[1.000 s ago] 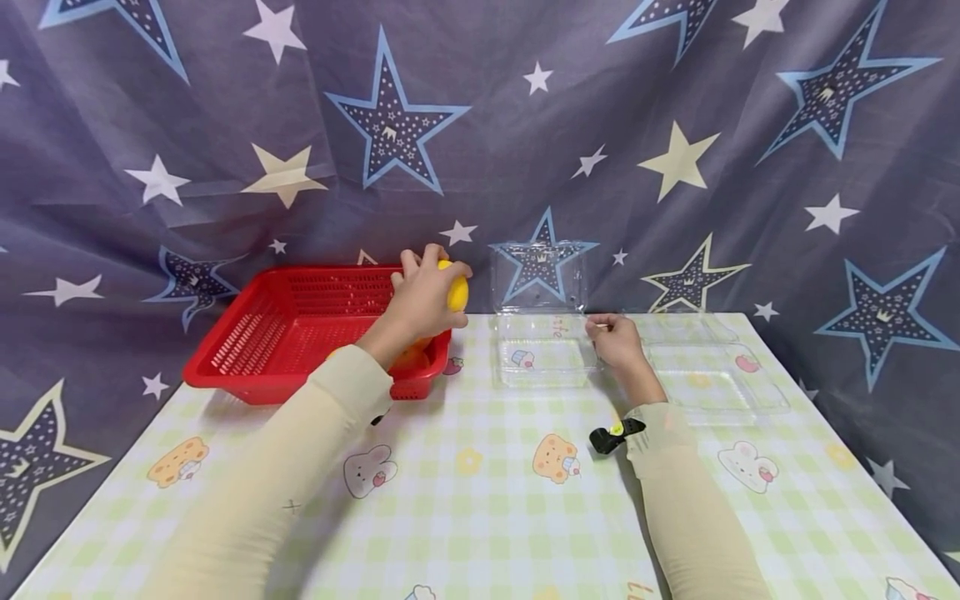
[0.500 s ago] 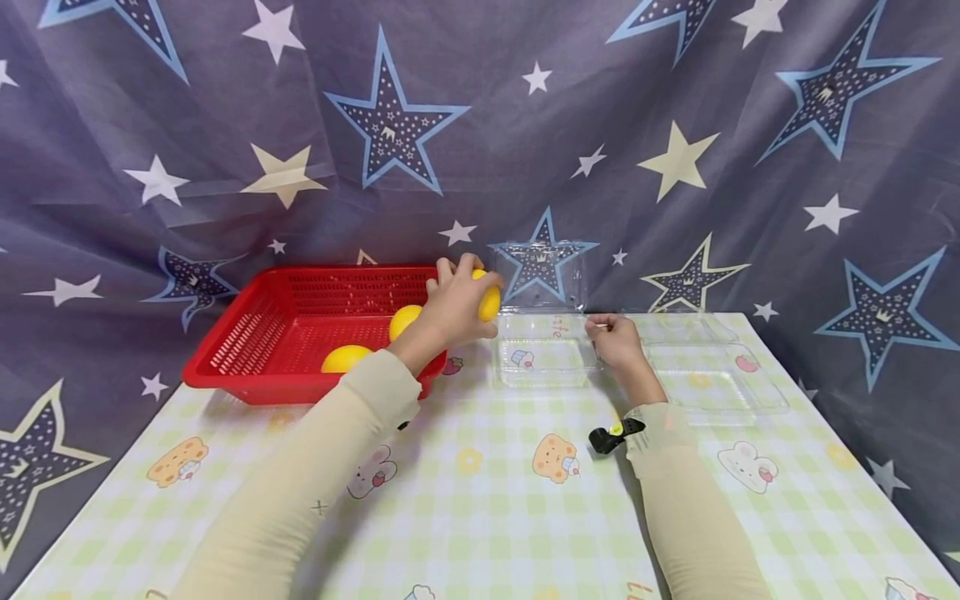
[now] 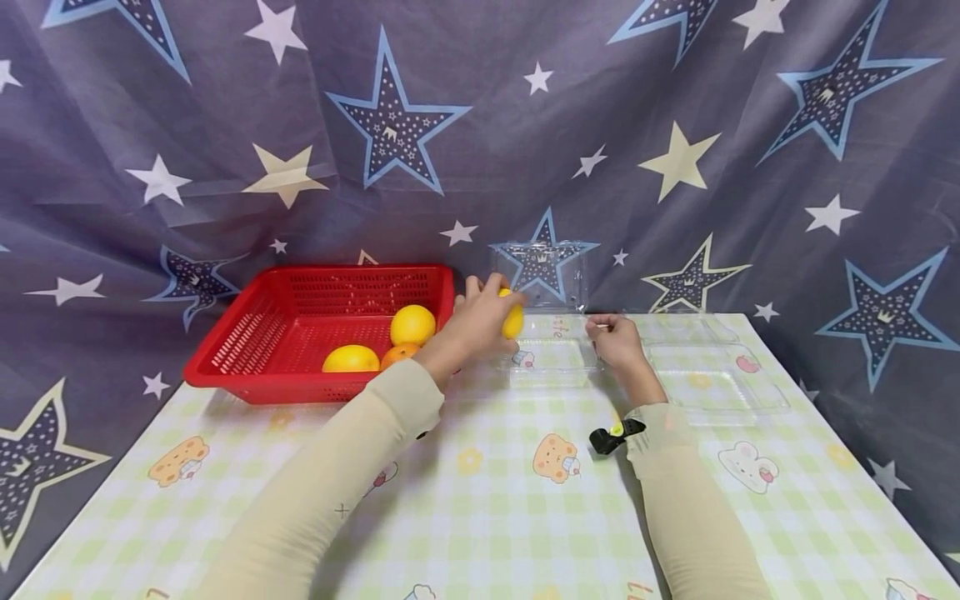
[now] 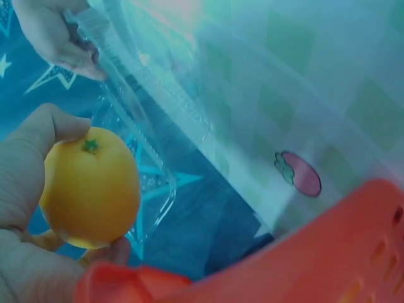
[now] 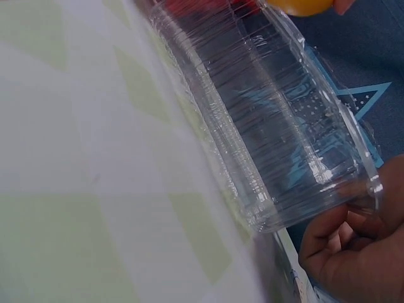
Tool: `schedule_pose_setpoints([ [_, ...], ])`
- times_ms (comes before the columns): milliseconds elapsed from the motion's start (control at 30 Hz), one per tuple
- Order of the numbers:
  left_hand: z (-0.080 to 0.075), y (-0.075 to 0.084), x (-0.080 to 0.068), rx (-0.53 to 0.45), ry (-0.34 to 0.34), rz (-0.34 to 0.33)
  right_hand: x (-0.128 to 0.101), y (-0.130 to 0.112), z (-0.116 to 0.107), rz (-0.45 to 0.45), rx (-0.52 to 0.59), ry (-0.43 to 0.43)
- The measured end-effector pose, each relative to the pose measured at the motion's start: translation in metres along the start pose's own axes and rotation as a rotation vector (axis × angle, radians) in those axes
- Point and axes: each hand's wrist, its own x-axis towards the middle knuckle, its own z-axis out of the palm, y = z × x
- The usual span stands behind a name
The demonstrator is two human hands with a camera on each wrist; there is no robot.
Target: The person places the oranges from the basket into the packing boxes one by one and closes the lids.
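My left hand (image 3: 480, 321) grips a yellow-skinned orange (image 4: 95, 189) with a small green stem end, thumb on one side and fingers on the other. In the head view it hangs beside the left part of a clear plastic clamshell container (image 3: 551, 367), whose lid (image 3: 542, 271) stands up at the back. At the container's right rim, my right hand (image 3: 617, 340) pinches the edge between thumb and curled fingers. The right wrist view shows the ribbed container wall (image 5: 271, 126) running up to those fingers (image 5: 328, 237), with the orange (image 5: 303, 5) at its far end.
To the left stands a red perforated basket (image 3: 262, 383) holding two yellow fruits (image 3: 412, 325) and an orange-coloured one (image 3: 400, 353). Another clear open container (image 3: 712, 392) lies on the right. A starry cloth (image 3: 480, 125) hangs behind the checked table (image 3: 480, 517).
My left hand has moved right and down with the orange, from over the basket's right rim to the clear container. The fruits in the basket have come into view. My right hand stays put.
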Motion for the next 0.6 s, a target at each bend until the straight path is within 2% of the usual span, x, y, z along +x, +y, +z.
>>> schedule_pose_setpoints([
  [333,0.015,0.014,0.005,-0.050,-0.052,0.023,0.000,-0.001,-0.001,-0.004,0.006,0.004],
  [600,0.026,0.017,0.009,-0.069,-0.081,0.020,0.000,0.000,0.000,-0.007,0.022,0.001],
])
